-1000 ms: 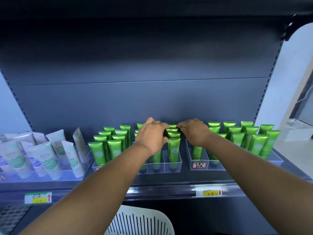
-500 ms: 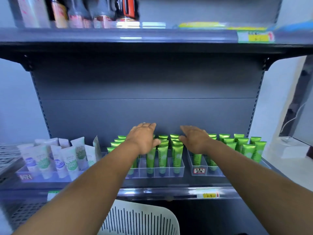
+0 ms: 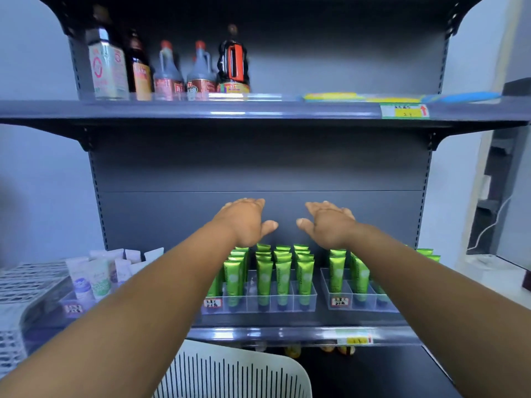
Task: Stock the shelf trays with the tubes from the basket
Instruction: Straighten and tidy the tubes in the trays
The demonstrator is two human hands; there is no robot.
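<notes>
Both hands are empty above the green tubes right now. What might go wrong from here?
1. The green tubes stand upright and tightly packed; the left hand or right hand coming down could topple a row.
2. The white basket sits low under the forearms, so an elbow might knock it.

Soft even light, blurred edges

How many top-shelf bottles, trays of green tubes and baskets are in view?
Top-shelf bottles: 5
Trays of green tubes: 2
White basket: 1
Total: 8
</notes>
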